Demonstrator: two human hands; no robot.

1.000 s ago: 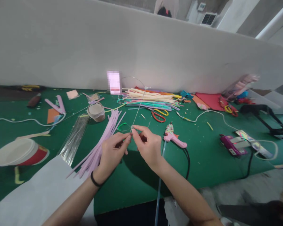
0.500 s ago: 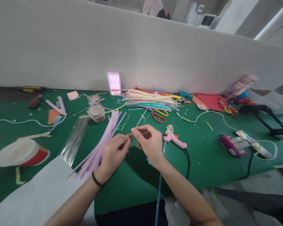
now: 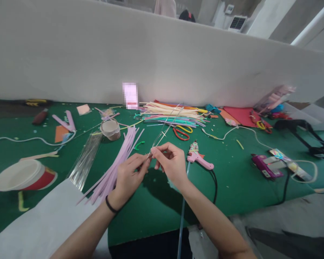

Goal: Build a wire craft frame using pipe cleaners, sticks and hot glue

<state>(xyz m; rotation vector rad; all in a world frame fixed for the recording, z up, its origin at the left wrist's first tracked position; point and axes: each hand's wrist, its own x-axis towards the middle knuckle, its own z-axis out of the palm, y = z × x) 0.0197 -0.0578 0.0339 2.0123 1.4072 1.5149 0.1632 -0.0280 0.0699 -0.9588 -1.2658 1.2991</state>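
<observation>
Thin silvery wires [image 3: 167,124] rise away from my fingertips toward the back of the table. My left hand [image 3: 131,172] pinches their near ends between thumb and fingers. Right beside it, my right hand [image 3: 170,162] is closed in a pinch on the same wires, the two hands' fingertips almost touching. Left of my left hand lies a bundle of lilac pipe cleaners [image 3: 121,158]. A pink glue gun [image 3: 201,160] with a clear glue stick at its back rests to the right of my right hand. Red and yellow-handled scissors [image 3: 181,133] lie beyond the hands.
Colourful pipe cleaners [image 3: 175,113] are piled at the back by a white partition [image 3: 156,54]. To the left are a packet of wires [image 3: 88,158], a lidded tub [image 3: 110,129], a paper cup [image 3: 24,176] and white paper [image 3: 59,223]. A purple power adapter [image 3: 267,166] with cables sits right.
The wires above my hands now spread into separate strands, where a single line showed before. Both hands stay in nearly the same place, still pinching.
</observation>
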